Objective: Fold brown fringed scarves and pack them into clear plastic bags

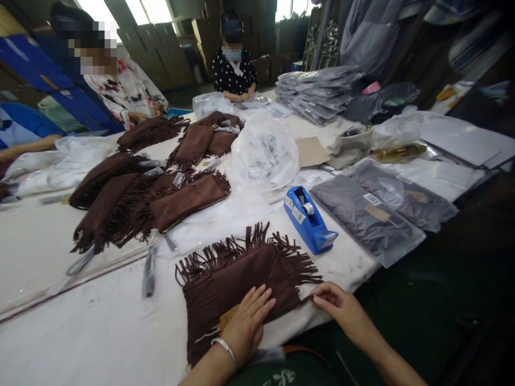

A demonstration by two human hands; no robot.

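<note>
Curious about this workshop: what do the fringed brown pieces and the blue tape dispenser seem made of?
The fringed brown piece looks like suede or faux suede, matte and napped, its edge cut into strips. The blue tape dispenser looks like moulded plastic, smooth and glossy.

The long white-clothed bench (80, 332) carries fringed brown suede pouches (189, 201) spread across its middle and near edge. Toward its right edge lie a blue tape dispenser (308, 220), flat grey plastic-wrapped packages (366, 217), and a crumpled clear plastic bag (263, 153); stacked grey packets (317, 94) sit farther along.
</note>
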